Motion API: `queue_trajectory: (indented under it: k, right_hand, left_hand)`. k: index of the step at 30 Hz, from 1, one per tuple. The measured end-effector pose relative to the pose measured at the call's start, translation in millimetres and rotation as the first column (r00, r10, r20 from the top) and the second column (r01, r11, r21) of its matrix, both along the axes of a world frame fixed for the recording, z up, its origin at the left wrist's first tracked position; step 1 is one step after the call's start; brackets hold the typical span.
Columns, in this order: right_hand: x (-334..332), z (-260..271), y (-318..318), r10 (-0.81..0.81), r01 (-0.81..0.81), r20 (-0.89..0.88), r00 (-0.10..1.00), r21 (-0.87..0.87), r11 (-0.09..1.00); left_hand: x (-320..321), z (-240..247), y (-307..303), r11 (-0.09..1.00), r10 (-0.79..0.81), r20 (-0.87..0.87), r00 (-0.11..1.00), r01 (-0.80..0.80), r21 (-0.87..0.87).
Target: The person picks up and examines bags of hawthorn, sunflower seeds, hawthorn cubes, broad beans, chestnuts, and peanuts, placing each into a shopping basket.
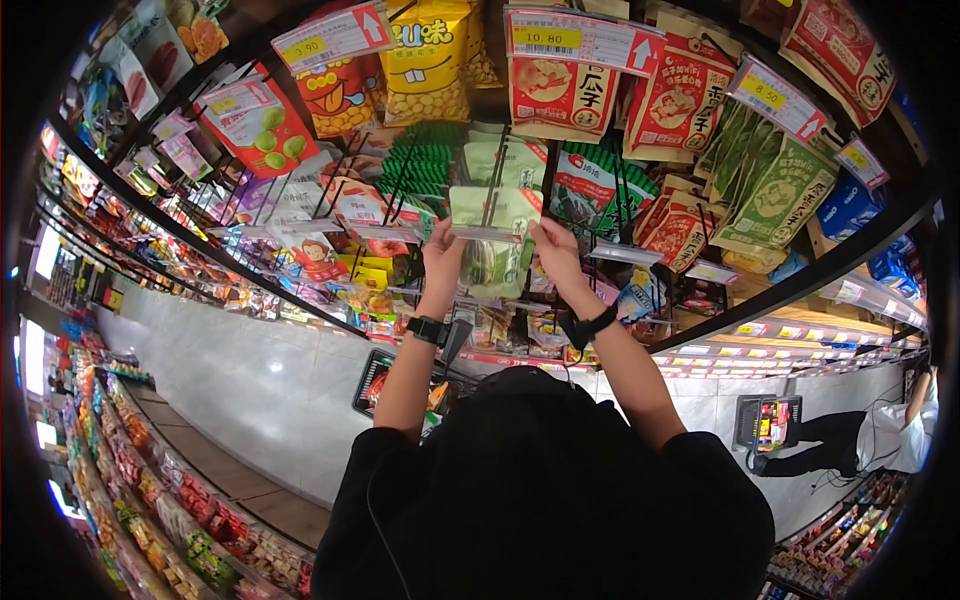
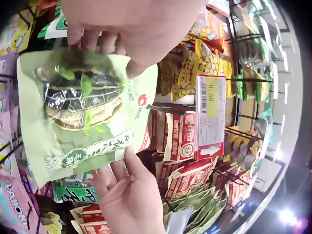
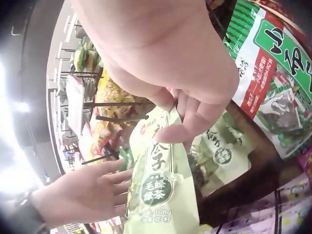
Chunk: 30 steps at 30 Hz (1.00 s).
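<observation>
Between both hands is a light green bag of sunflower seeds [image 1: 497, 265], with big striped seeds and leaves printed on its front. My left hand [image 1: 441, 262] pinches one side edge, thumb on the front and fingers behind, as the left wrist view shows. Across from it, my right hand [image 1: 557, 250] grips the other edge, its thumb lying over the printed side in the right wrist view. Right behind hangs a matching green bag [image 3: 224, 153] on the rack. The held bag overlaps the hook area in the head view.
Metal hooks [image 3: 119, 104] jut out near the hands. Red seed bags [image 1: 560, 95], green seed bags [image 1: 765, 195] and yellow snack bags [image 1: 425, 75] hang around. A shopping basket [image 1: 372, 380] stands on the floor below. Another person [image 1: 870, 440] is at the right beside a basket.
</observation>
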State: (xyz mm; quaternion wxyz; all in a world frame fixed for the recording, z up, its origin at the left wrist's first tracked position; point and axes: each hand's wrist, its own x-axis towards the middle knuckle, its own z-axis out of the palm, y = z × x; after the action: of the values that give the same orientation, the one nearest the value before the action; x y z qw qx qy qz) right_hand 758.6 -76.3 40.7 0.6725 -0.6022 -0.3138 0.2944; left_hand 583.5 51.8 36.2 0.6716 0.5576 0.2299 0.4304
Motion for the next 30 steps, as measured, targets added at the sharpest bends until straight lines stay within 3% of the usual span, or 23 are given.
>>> queue_trajectory:
  k: [2,6,9,12,15,16,21,23,25,26,27,28,30]
  right_hand:
    - [17.7,5.2,17.4,-0.055,0.057,0.036,0.998,-0.052,0.997]
    - [46.8,11.4,44.7,-0.146,0.148,0.162,0.976,0.002,0.989]
    - [66.4,5.5,62.5,-0.138,0.145,0.153,0.979,-0.035,0.989]
    - [69.1,-1.2,66.1,-0.132,0.133,0.029,0.991,-0.042,0.99]
    - [82.1,-26.8,68.3,-0.058,0.059,0.008,0.998,-0.049,0.997]
    - [83.5,-29.5,66.1,-0.017,0.017,-0.018,1.0,-0.036,0.999]
    - [62.4,-37.0,42.7,0.012,-0.015,-0.022,1.0,-0.154,0.988]
    - [36.9,-25.6,26.9,-0.047,0.058,0.055,0.997,-0.228,0.972]
    - [35.7,-54.0,13.5,-0.041,0.057,0.093,0.995,-0.174,0.983]
    - [22.0,-53.7,-1.9,-0.017,0.03,0.088,0.996,-0.144,0.989]
    - [-1.4,-50.8,-20.0,0.006,0.004,0.087,0.996,-0.11,0.994]
    - [-26.2,-48.1,-36.8,0.029,-0.022,0.088,0.996,-0.074,0.997]
    - [-65.3,-75.6,-66.7,0.186,-0.175,0.09,0.978,-0.117,0.978]
  left_hand:
    - [1.2,-5.5,5.3,0.998,0.055,-0.099,0.994,-0.054,0.018]
    - [-36.0,-33.4,-8.7,0.995,-0.098,-0.297,0.95,0.089,-0.043]
    - [-75.8,-29.5,-52.6,0.959,-0.282,-0.344,0.896,0.276,-0.067]
    - [-121.2,-52.5,-92.0,0.939,-0.338,-0.373,0.864,0.281,-0.2]
    - [-176.5,-87.7,-127.1,0.895,-0.307,-0.443,0.842,0.097,-0.436]
    - [-196.2,-127.6,-134.3,0.884,-0.285,-0.502,0.817,0.021,-0.467]
    - [-297.4,-165.6,-219.9,0.801,-0.168,-0.593,0.787,-0.242,-0.548]
    - [-347.1,-223.3,-256.8,0.75,-0.156,-0.705,0.692,-0.381,-0.541]
    - [-398.0,-277.2,-307.1,0.697,-0.157,-0.811,0.563,-0.519,-0.495]
    - [-425.8,-307.1,-333.9,0.736,-0.218,-0.88,0.421,-0.521,-0.432]
    - [-444.2,-307.2,-353.6,0.757,-0.336,-0.897,0.286,-0.485,-0.438]
    - [-462.8,-313.3,-369.2,0.731,-0.436,-0.853,0.286,-0.44,-0.522]
    - [-480.3,-290.7,-380.5,0.696,-0.48,-0.832,0.278,-0.457,-0.554]
